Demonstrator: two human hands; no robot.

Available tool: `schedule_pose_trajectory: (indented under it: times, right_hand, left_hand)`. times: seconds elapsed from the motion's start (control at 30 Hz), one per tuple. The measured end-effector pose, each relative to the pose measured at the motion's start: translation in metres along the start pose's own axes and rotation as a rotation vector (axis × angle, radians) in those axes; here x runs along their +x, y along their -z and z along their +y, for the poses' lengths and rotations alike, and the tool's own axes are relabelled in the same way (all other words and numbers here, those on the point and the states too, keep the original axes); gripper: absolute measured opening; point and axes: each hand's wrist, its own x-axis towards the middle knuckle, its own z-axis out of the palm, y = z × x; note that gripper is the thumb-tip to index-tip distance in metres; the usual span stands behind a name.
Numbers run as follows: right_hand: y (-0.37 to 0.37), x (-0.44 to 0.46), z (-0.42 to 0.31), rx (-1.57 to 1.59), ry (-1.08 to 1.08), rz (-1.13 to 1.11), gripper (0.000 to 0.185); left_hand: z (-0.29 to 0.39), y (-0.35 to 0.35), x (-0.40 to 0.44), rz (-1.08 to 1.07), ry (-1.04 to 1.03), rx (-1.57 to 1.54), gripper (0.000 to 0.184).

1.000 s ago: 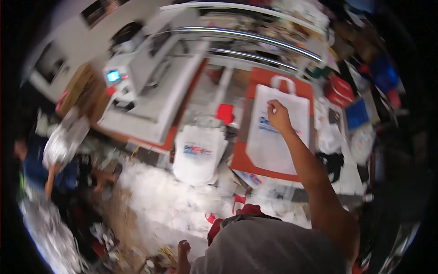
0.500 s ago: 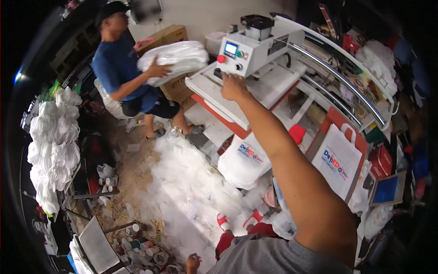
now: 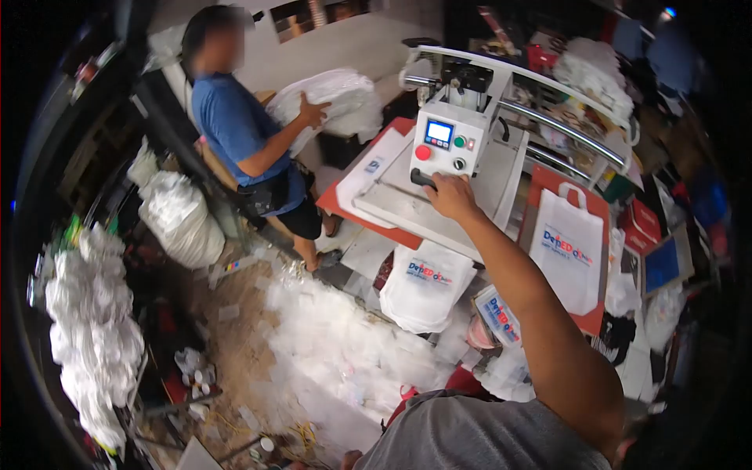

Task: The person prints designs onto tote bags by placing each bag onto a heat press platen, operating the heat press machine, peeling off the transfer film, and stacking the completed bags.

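Observation:
My right hand (image 3: 453, 196) is closed around the black handle (image 3: 424, 179) at the front of a heat press (image 3: 442, 129). Its control box has a lit screen, a red button and a green button. Below the handle, the flat press head partly covers a red board, where a white bag (image 3: 372, 176) shows at the left. On a second red board to the right lies a white printed bag (image 3: 568, 254). More printed white bags (image 3: 427, 290) hang below the press's front edge. Only a sliver of my left hand (image 3: 350, 460) shows at the bottom edge, fingers hidden.
A person in a blue shirt (image 3: 243, 125) stands left of the press, holding a bundle of white material (image 3: 337, 102). White sheets (image 3: 345, 337) cover the floor before me. A filled white sack (image 3: 180, 215) and piled white bundles (image 3: 90, 329) are at the left. Metal rails (image 3: 564, 133) run right.
The press head has slid right with my right hand on its handle, uncovering part of the left board and its bag. The person has turned with the bundle. My view has shifted.

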Motion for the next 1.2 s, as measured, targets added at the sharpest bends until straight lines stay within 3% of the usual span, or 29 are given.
schedule_pose_trajectory:
  times: [0.17, 0.23, 0.3, 0.37, 0.43, 0.5, 0.8, 0.9, 0.97, 1.1, 1.2]
  right_hand:
    - [0.054, -0.067, 0.038, -0.128, -0.283, -0.119, 0.049]
    - [0.060, -0.097, 0.060, -0.159, -0.363, -0.072, 0.049]
    - [0.066, -0.114, 0.078, -0.184, -0.390, -0.027, 0.050]
    - [0.072, -0.131, 0.097, -0.166, -0.508, 0.005, 0.050]
    - [0.081, -0.149, 0.116, -0.224, -0.554, 0.040, 0.046]
    - [0.093, -0.174, 0.135, -0.282, -0.564, 0.091, 0.041]
    - [0.141, -0.234, 0.176, -0.262, -0.634, 0.154, 0.033]
    - [0.143, -0.236, 0.162, -0.201, -0.729, 0.182, 0.026]
    - [0.148, -0.223, 0.124, -0.437, -0.540, 0.528, 0.027]
    - [0.107, -0.188, 0.061, -0.312, -0.751, 0.694, 0.021]
    - [0.067, -0.150, 0.031, -0.233, -0.729, 0.659, 0.016]
  left_hand:
    - [0.112, 0.080, 0.094, -0.092, -0.082, -0.035, 0.014]
    - [0.161, 0.098, 0.146, -0.178, 0.064, -0.185, 0.019]
    - [0.209, 0.096, 0.153, -0.090, -0.095, -0.099, 0.017]
    - [0.257, 0.097, 0.175, -0.256, 0.002, -0.121, 0.020]
    - [0.292, 0.082, 0.179, -0.262, -0.049, -0.033, 0.013]
    - [0.323, 0.054, 0.166, -0.123, -0.141, 0.198, 0.022]
    - [0.482, -0.019, 0.233, -0.254, -0.249, 0.602, 0.022]
    - [0.546, -0.033, 0.233, -0.280, -0.365, 0.560, 0.023]
    - [0.573, -0.038, 0.245, -0.313, -0.400, 0.528, 0.024]
    - [0.604, -0.001, 0.284, -0.467, -0.470, 0.482, 0.026]
    - [0.618, 0.043, 0.308, -0.354, -0.404, 0.657, 0.021]
